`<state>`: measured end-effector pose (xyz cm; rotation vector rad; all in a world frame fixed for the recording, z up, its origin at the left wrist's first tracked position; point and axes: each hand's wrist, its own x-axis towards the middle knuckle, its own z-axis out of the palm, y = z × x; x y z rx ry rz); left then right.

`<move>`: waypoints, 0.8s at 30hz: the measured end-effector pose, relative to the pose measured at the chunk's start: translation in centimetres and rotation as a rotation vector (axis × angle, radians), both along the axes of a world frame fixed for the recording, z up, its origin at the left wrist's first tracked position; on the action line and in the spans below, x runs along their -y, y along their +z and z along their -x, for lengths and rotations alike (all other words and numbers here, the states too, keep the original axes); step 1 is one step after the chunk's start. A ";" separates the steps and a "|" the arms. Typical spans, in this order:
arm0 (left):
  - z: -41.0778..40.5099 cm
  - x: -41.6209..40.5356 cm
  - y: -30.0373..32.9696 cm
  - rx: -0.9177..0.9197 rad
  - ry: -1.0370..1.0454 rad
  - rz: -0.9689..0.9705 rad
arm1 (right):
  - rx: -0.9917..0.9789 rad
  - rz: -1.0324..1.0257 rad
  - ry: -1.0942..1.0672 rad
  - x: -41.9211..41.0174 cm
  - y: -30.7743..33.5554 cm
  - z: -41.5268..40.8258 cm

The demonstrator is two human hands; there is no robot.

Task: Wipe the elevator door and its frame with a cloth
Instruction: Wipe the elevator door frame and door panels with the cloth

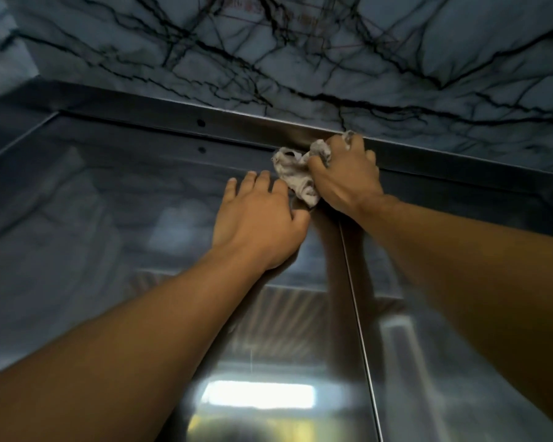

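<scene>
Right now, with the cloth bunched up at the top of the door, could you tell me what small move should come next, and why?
Probably slide the right hand sideways along the top frame. It grips the crumpled cloth against the frame just above the door seam, while the left hand rests flat on the door panel, bracing. Frame runs on to either side.

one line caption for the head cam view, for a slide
Right hand presses a crumpled cloth to the elevator door's top frame; left hand rests flat on the door.
</scene>
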<state>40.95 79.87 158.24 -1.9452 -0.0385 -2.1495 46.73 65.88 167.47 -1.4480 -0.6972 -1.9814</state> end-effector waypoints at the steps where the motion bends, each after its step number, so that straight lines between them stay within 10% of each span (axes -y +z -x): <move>1: 0.0 0.0 -0.1 0.002 0.002 0.001 | -0.013 -0.007 0.016 -0.1 -0.1 0.0; 24: 1.2 0.2 -2.9 0.099 -0.010 0.015 | -0.122 0.102 0.009 0.6 -3.3 1.9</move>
